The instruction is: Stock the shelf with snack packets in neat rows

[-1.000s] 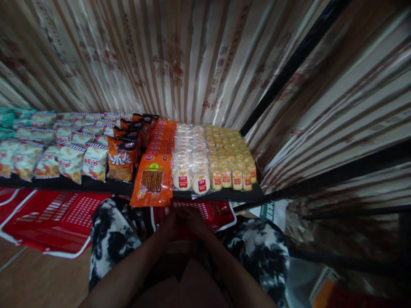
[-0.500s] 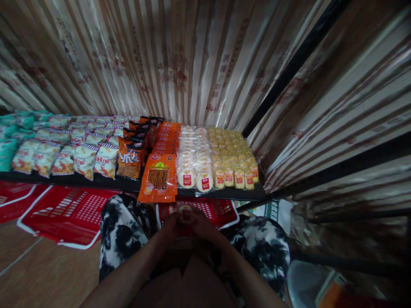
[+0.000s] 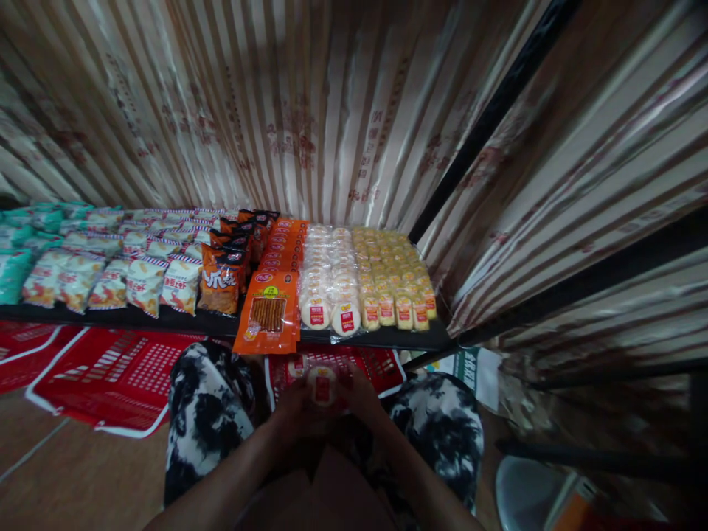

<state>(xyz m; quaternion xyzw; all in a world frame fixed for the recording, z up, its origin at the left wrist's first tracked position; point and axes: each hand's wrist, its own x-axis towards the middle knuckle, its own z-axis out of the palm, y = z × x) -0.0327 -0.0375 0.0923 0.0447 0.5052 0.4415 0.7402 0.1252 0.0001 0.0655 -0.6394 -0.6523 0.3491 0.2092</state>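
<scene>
Between my knees, a round, pale packaged biscuit (image 3: 321, 386) with a red label is held in both hands. My left hand (image 3: 294, 404) grips its left side and my right hand (image 3: 355, 392) its right side; the fingers are dim and partly hidden. Just beyond them lies a red basket (image 3: 381, 369) with a white handle, and another round packet shows inside it. On the black shelf (image 3: 381, 336) above, similar round biscuit packets (image 3: 316, 313) stand in rows. Orange stick-snack bags (image 3: 270, 313) lie to their left, and small yellow packets (image 3: 387, 310) to their right.
Orange-and-black snack bags (image 3: 220, 280), white chip bags (image 3: 181, 284) and teal bags (image 3: 12, 274) fill the shelf leftward. More red baskets (image 3: 127, 376) sit on the floor. A black post (image 3: 470, 162) and striped curtain (image 3: 332, 110) close off the back and right.
The round biscuit packet between my hands now shows its labelled face more plainly, and my fingers have shifted to its sides. The view has moved slightly.
</scene>
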